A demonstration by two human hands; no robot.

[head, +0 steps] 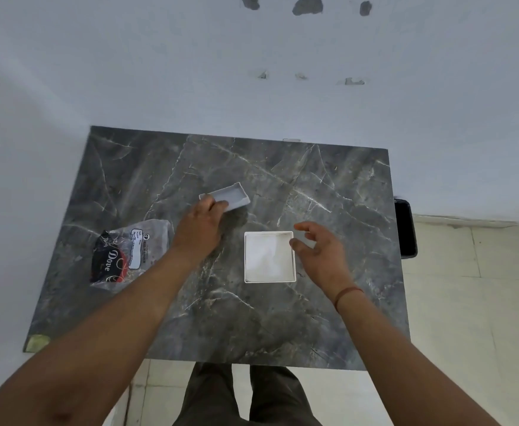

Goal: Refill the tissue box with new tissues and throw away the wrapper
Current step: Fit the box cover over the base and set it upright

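Note:
A square white tissue box (269, 278) stands open on the dark marble table (329, 318), with white tissues (267, 255) inside it. Its white lid (235, 195) is tilted up off the table behind and to the left of the box, and my left hand (198, 229) grips the lid's near left edge. My right hand (319, 250) hovers beside the box's right rim with fingers spread and holds nothing. The crumpled clear plastic wrapper (129, 252), printed black and red, lies flat on the left of the table.
The table stands against a white wall (252, 96). A dark object (405, 229) sits just past the table's right edge. Pale tiled floor (467, 287) shows at the right, and my legs (245, 395) are at the near edge.

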